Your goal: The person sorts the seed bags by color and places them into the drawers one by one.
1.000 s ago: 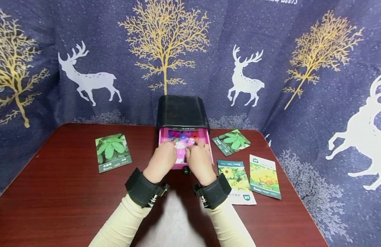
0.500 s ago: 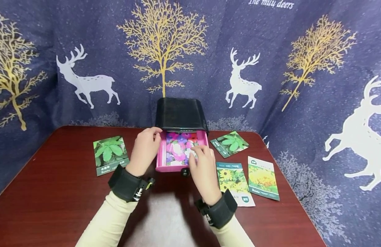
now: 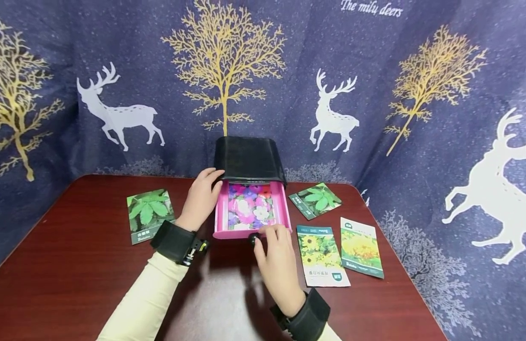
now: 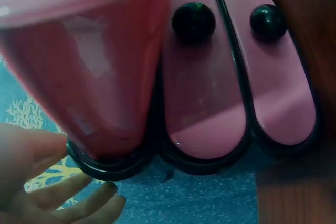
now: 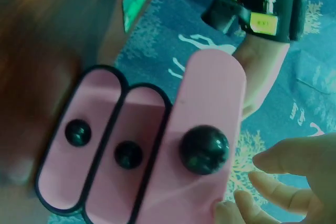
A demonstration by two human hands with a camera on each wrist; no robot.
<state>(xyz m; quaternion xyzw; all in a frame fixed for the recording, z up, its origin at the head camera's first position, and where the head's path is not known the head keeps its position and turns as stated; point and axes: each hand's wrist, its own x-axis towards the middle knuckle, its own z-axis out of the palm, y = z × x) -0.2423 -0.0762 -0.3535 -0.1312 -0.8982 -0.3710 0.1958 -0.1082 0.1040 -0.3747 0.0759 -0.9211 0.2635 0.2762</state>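
One pink drawer (image 3: 232, 234), mid-frame, extended from black cabinet (image 3: 250, 158). Left grip (image 3: 200, 198), fingers relaxed, at cabinet edge, likely for steadying; right grip (image 3: 278, 258), unclosed, beside knob (image 5: 203, 149).

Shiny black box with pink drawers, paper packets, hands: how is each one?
Shiny black cabinet, upright
Top glossy pink drawer, pulled out
Middle round-ended pink drawer, closed
Bottom round-ended pink drawer, closed
Rectangular pink-and-purple flower packet, face up in top drawer
Left green-leaf packet, lying flat
Right green-leaf packet, lying flat
Yellow-flower packet, lying flat
Orange-flower packet, lying flat
Left hand, at the cabinet's side
Right hand, at top drawer's front
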